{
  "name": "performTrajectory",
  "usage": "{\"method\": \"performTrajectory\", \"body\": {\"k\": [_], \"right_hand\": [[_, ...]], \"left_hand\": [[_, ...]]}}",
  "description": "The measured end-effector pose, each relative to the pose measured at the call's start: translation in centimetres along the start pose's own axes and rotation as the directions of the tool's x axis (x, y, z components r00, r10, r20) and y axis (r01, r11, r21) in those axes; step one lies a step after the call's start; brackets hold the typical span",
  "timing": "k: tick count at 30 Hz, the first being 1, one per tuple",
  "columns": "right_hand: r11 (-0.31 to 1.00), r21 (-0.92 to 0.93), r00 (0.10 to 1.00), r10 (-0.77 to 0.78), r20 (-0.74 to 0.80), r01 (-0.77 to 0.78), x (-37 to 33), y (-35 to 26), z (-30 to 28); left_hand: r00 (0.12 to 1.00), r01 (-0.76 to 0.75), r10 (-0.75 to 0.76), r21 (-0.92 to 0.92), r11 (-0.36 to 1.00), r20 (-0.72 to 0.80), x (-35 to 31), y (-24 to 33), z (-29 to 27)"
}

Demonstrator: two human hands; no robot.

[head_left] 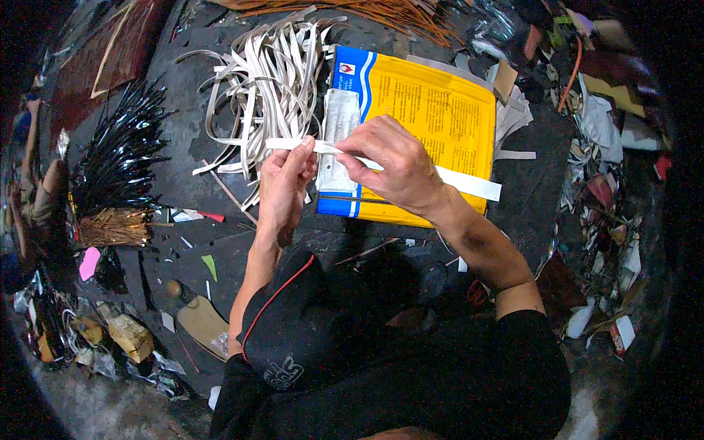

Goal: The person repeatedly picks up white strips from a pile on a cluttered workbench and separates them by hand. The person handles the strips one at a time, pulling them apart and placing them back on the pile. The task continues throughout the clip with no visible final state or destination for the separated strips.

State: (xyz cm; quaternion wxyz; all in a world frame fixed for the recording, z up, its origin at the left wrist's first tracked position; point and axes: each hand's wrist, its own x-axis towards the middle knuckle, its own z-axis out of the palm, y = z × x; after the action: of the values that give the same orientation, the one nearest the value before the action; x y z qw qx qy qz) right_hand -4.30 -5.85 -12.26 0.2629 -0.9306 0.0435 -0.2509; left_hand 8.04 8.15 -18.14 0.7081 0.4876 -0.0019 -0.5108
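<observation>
A long white strip [326, 147] runs across from near my left hand to the right, its far end lying on a yellow and blue printed panel [455, 110]. My left hand [286, 183] pinches the strip between thumb and fingers close to its left end. A little to the right, the fingertips of my right hand [392, 158] are closed on the same strip. Under the strip, at the panel's left side, lies a worn whitish slab [340, 117]. Beyond my left hand sits a loose heap of white strips [268, 88].
A black bristly bundle [121, 150] lies to the left, with a person's limbs [48, 183] at the far left edge. Orange-brown strips [367, 10] lie at the back. Scraps [598, 242] litter the right side. A tan flat tool [202, 323] rests near my left forearm.
</observation>
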Motion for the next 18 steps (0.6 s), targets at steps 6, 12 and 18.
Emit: {"method": "performTrajectory", "body": {"k": [6, 12, 18], "right_hand": [[0.999, -0.022, 1.0, -0.03, 0.001, 0.03, 0.7, 0.0, 0.7], [0.999, 0.032, 1.0, 0.025, 0.003, -0.026, 0.6, -0.1, 0.6], [0.998, 0.057, 0.999, 0.035, 0.014, -0.036, 0.5, 0.0, 0.6]], "left_hand": [[1.0, 0.007, -0.01, -0.12, 0.993, -0.019, 1.4, -0.6, -1.0], [0.997, 0.017, -0.036, -0.264, 0.964, -0.066, -0.4, 1.0, 1.4], [1.0, 0.022, -0.021, 0.162, 0.987, -0.005, -1.1, 1.6, 1.2]]}}
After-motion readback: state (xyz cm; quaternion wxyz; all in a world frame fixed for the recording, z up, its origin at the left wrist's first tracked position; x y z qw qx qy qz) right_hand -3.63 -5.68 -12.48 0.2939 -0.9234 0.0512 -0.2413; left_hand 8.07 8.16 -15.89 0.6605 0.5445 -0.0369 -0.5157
